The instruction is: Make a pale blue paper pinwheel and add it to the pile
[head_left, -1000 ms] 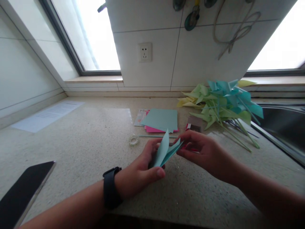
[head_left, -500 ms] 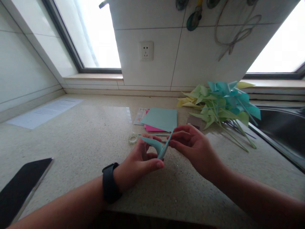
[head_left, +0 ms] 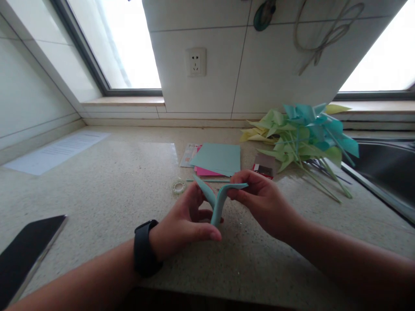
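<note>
Above the counter, a pale blue-green sheet of paper (head_left: 218, 209) is bent so that two flaps spread apart in a V. My left hand (head_left: 188, 220), with a dark watch on its wrist, grips the lower part between thumb and fingers. My right hand (head_left: 264, 201) pinches the right flap, which curves over toward the right. Behind the hands lie a small tape roll (head_left: 178, 187) and a thin blue-green stick (head_left: 210, 181), partly hidden by my fingers. A stack of blue-green paper (head_left: 220, 157) rests on pink sheets (head_left: 205, 171).
Several paper pinwheels (head_left: 300, 129) on sticks lie at the back right, beside the sink (head_left: 385, 168). A red-edged packet (head_left: 263, 168) lies near them. At left are a dark phone-like device (head_left: 29, 250) and a printed sheet (head_left: 56, 151).
The right flap, upright before, now bends over to the right in my right hand. The paper has opened wider. The view has tilted slightly down.
</note>
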`<state>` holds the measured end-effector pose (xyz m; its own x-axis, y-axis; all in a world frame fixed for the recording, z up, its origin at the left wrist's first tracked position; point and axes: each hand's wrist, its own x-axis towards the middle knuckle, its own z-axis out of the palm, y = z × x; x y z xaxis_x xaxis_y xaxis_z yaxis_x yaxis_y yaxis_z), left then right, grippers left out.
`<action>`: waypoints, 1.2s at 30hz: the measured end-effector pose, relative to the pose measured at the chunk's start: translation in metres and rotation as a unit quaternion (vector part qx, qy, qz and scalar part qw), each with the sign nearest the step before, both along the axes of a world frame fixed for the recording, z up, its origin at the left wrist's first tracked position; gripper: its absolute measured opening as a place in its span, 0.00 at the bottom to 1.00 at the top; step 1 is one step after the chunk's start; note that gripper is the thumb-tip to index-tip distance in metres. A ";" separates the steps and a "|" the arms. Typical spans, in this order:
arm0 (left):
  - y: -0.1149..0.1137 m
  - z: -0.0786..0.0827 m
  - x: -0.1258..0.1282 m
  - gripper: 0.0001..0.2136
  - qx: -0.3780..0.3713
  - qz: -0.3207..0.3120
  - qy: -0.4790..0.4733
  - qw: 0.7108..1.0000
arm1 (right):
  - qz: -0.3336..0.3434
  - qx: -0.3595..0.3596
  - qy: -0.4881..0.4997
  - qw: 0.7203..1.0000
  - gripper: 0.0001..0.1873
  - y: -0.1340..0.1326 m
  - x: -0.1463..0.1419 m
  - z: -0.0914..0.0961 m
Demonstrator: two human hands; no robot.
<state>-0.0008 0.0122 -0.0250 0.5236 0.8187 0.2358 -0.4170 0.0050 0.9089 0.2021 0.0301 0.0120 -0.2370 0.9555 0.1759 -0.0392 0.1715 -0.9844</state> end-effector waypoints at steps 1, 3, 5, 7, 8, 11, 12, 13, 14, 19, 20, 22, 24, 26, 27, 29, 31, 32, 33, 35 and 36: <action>0.000 -0.001 0.000 0.32 -0.001 0.001 0.002 1.000 | -0.003 0.007 -0.003 1.000 0.13 0.001 0.000 -0.001; 0.000 -0.001 0.001 0.37 0.002 0.010 0.005 1.000 | -0.016 0.011 -0.001 1.000 0.13 0.001 -0.001 -0.002; 0.000 0.000 0.003 0.35 -0.002 0.022 0.016 1.000 | -0.022 0.009 0.013 1.000 0.13 0.001 -0.001 -0.003; -0.001 0.003 0.004 0.27 -0.024 0.025 0.025 0.999 | -0.022 0.014 0.025 0.999 0.11 -0.001 -0.001 -0.003; -0.001 0.004 0.005 0.23 -0.037 0.023 0.026 0.999 | -0.022 0.021 0.024 0.999 0.09 -0.003 -0.001 -0.003; -0.002 0.009 0.006 0.17 -0.051 0.020 0.028 0.998 | -0.028 0.051 -0.009 0.998 0.05 -0.007 0.001 -0.002; -0.002 0.011 0.005 0.15 -0.046 0.023 0.036 0.998 | -0.031 0.066 -0.024 0.997 0.04 -0.008 0.003 -0.001; -0.002 0.013 0.005 0.12 -0.036 0.029 0.050 0.998 | -0.036 0.085 -0.037 0.995 0.04 -0.008 0.004 -0.001; -0.001 0.015 0.004 0.10 -0.021 0.037 0.068 0.997 | -0.042 0.108 -0.048 0.992 0.05 -0.009 0.005 -0.001; 0.001 0.019 0.000 0.04 0.051 0.076 0.147 0.985 | -0.043 0.198 -0.073 0.976 0.07 -0.009 0.014 -0.001; 0.001 0.019 0.000 0.05 0.044 0.077 0.150 0.985 | -0.022 0.200 -0.069 0.977 0.08 -0.009 0.016 -0.002; 0.001 0.020 0.001 0.05 0.022 0.078 0.137 0.987 | 0.032 0.190 -0.054 0.980 0.09 -0.011 0.021 -0.002; 0.000 0.020 0.003 0.05 0.011 0.076 0.117 0.990 | 0.086 0.168 -0.036 0.981 0.10 -0.012 0.024 -0.005; 0.000 0.021 0.005 0.04 0.017 0.069 0.103 0.992 | 0.126 0.144 -0.006 0.981 0.16 -0.014 0.026 -0.008; -0.001 0.022 0.006 0.04 0.020 0.063 0.100 0.993 | 0.139 0.133 0.008 0.981 0.21 -0.015 0.026 -0.011; -0.002 0.022 0.006 0.06 0.029 0.056 0.089 0.994 | 0.154 0.107 0.025 0.982 0.31 -0.017 0.025 -0.015; -0.003 0.020 0.006 0.06 0.051 0.057 0.083 0.994 | 0.152 0.084 0.031 0.984 0.34 -0.018 0.022 -0.018; -0.004 0.019 0.005 0.06 0.067 0.060 0.083 0.993 | 0.146 0.080 0.035 0.985 0.32 -0.019 0.020 -0.019; -0.004 0.017 0.004 0.06 0.084 0.061 0.086 0.991 | 0.138 0.080 0.042 0.986 0.30 -0.019 0.019 -0.019; -0.005 0.014 0.002 0.05 0.110 0.058 0.104 0.987 | 0.122 0.095 0.060 0.986 0.27 -0.020 0.015 -0.019; -0.005 0.013 0.001 0.06 0.119 0.055 0.112 0.985 | 0.115 0.104 0.066 0.986 0.25 -0.020 0.014 -0.019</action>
